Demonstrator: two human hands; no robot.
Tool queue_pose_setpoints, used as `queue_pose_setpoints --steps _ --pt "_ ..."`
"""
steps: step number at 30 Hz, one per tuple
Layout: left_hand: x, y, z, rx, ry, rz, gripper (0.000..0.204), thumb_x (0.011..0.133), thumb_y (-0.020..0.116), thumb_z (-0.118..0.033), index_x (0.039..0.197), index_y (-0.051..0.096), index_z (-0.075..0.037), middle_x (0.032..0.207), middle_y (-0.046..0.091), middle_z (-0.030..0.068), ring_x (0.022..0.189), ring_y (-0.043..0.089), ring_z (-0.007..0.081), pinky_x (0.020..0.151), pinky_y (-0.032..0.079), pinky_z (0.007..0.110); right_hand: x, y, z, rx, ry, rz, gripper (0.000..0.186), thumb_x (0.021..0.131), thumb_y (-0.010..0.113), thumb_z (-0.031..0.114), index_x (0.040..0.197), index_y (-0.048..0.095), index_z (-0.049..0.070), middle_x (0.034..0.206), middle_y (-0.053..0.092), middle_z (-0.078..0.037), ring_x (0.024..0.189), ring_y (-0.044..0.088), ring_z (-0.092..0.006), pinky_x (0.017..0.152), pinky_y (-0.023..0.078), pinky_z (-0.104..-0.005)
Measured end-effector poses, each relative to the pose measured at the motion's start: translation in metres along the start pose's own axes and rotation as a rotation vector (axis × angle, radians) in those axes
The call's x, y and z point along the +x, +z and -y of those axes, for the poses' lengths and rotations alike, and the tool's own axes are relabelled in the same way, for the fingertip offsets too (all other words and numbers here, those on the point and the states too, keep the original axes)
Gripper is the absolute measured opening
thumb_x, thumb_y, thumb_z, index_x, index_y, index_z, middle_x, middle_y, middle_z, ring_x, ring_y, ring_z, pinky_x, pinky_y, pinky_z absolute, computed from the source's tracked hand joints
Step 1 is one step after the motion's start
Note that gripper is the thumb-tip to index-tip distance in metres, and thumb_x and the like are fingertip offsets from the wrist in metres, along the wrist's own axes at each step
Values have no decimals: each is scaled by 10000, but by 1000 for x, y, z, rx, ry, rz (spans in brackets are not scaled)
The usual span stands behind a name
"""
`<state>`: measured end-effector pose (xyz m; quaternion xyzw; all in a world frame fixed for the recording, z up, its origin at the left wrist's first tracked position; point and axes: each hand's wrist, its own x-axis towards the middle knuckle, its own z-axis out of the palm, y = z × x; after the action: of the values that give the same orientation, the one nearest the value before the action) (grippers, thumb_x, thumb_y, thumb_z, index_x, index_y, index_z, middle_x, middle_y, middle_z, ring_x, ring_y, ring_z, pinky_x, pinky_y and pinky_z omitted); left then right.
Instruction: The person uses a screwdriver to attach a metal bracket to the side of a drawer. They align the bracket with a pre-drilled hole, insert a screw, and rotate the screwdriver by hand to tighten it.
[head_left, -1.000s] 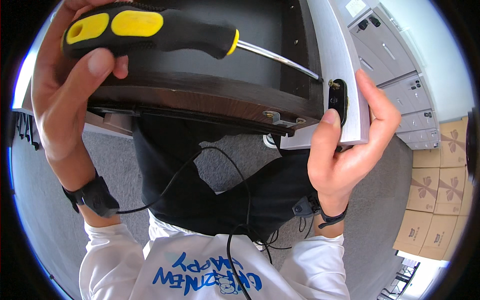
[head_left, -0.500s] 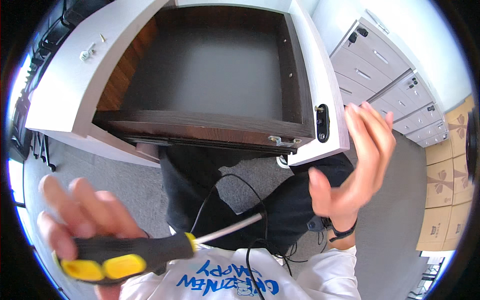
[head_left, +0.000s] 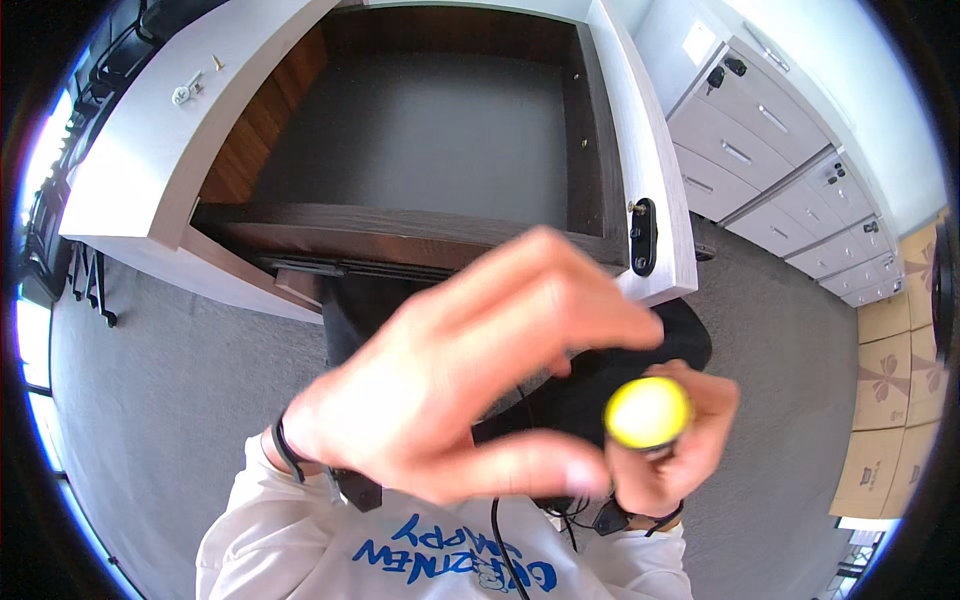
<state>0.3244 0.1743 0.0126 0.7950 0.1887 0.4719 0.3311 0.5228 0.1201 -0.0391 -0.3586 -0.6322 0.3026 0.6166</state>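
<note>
My right hand [head_left: 700,430] is closed round a screwdriver [head_left: 648,412], whose yellow handle end points up; its shaft is hidden. My left hand [head_left: 450,370] is blurred and open, thumb and fingers apart around empty space just left of the handle. Beyond it lies a dark brown wooden drawer [head_left: 430,130] with a pale front panel [head_left: 655,150] along its right side. A black oblong metal plate [head_left: 644,237] sits on that panel, with a brass-coloured screw [head_left: 632,208] beside its upper end. My left hand covers part of the drawer's near wall.
On the white desk surface [head_left: 130,170] at the left lie a small pale fitting [head_left: 182,95] and a screw [head_left: 217,62]. Grey drawer cabinets [head_left: 740,150] with keys in their locks stand at the right, near stacked cardboard boxes [head_left: 880,400]. A black cable [head_left: 505,550] crosses my lap.
The screwdriver has passed from my left hand to my right. My left hand has swung right and upward and opened; my right hand has lowered slightly and closed on the handle.
</note>
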Motion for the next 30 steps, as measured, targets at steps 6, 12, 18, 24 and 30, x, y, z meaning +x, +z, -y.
queue_pose_setpoints --steps 6,12,18,24,30 --pt "29 2 22 584 -93 -185 290 703 688 -2 980 606 -34 936 581 81 845 571 224 682 456 300 22 -19 -7 -2 -99 -224 294 720 543 -88 991 439 -39 728 497 -95 571 457 -117 562 344 -236" --pt "44 7 29 666 -115 -141 226 702 681 2 906 591 -32 827 554 78 774 535 267 657 435 341 54 -9 -22 -115 -266 -234 321 763 588 34 1071 528 -30 665 455 -30 589 374 -93 581 286 -228" --pt "49 5 41 685 -55 -78 222 668 694 5 842 564 -37 785 546 67 730 511 267 644 430 351 63 8 -26 -42 -192 -346 315 702 619 0 1008 565 -54 650 444 -24 593 383 -93 584 298 -227" --pt "55 3 50 789 98 -47 243 633 717 -11 811 554 -42 777 544 51 713 510 245 638 445 330 60 3 -34 -71 -265 -314 312 692 633 13 985 574 -74 649 502 -54 578 407 -108 586 308 -230" --pt "55 3 53 820 128 -30 192 676 693 -10 807 554 -20 730 535 70 687 507 250 639 448 328 57 0 -40 -104 -278 -257 309 706 641 29 990 569 -68 595 491 -36 579 408 -116 591 316 -245"
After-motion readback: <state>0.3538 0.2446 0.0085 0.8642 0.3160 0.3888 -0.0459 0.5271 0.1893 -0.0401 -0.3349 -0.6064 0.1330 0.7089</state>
